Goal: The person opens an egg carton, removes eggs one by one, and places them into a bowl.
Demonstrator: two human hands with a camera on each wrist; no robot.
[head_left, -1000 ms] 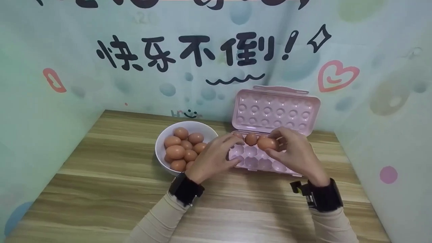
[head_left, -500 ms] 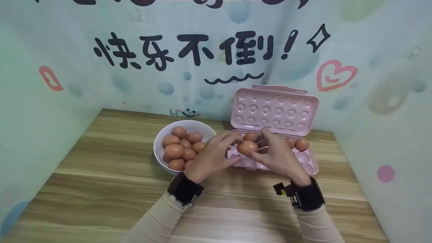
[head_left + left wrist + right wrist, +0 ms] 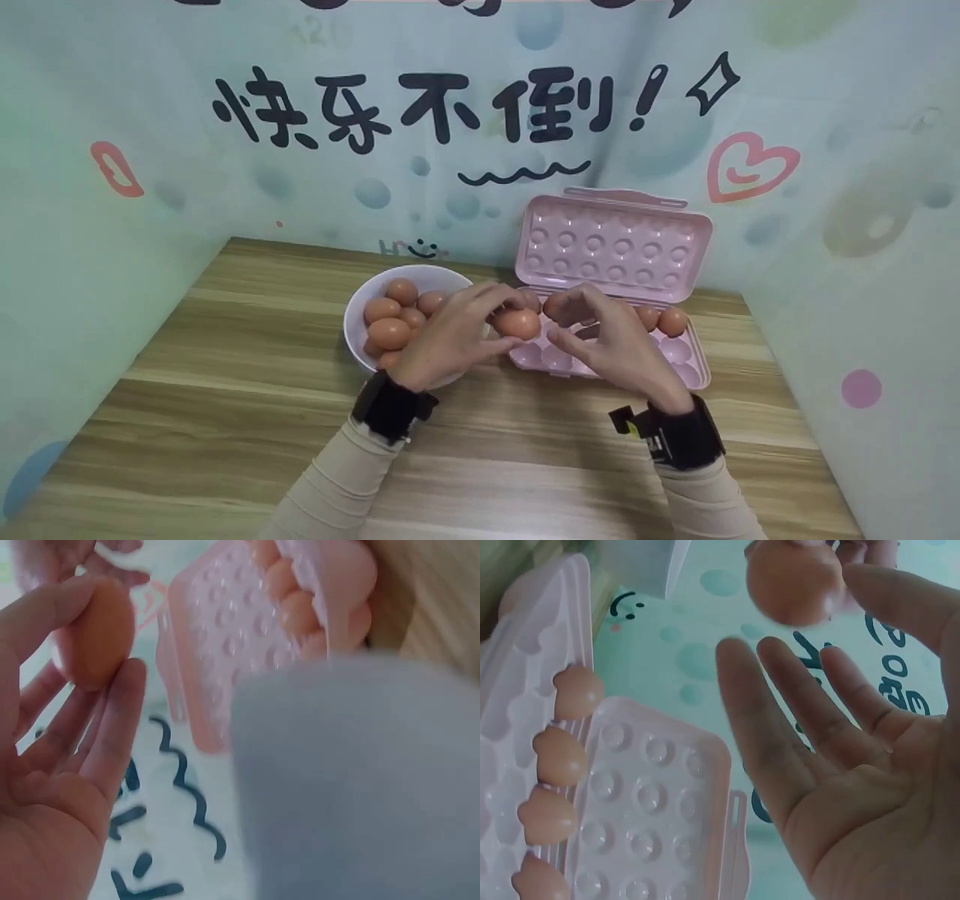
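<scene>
A brown egg (image 3: pixel 519 325) sits between the thumb and fingers of my left hand (image 3: pixel 450 337), which pinches it above the left end of a pink egg carton (image 3: pixel 694 352). In the left wrist view the thumb lies on one side of the egg (image 3: pixel 101 634) and fingertips on the other. Just to the right, my right hand (image 3: pixel 622 345) has its fingers spread with nothing held, over the carton. The right wrist view has its palm (image 3: pixel 885 802) turned toward the egg. Several brown eggs (image 3: pixel 671 322) stand in the carton's back row, partly hidden by the right hand.
A white bowl (image 3: pixel 442 276) with several brown eggs (image 3: pixel 388 334) stands left of the carton, partly behind the left hand. The carton's lid (image 3: pixel 615 247) is raised against the printed backdrop (image 3: pixel 300 202). Wooden table (image 3: pixel 225 420) extends in front.
My right hand moved left with the egg and released it into my left hand's grip. The left hand then drew slightly left with the egg, and the right fingers spread apart.
</scene>
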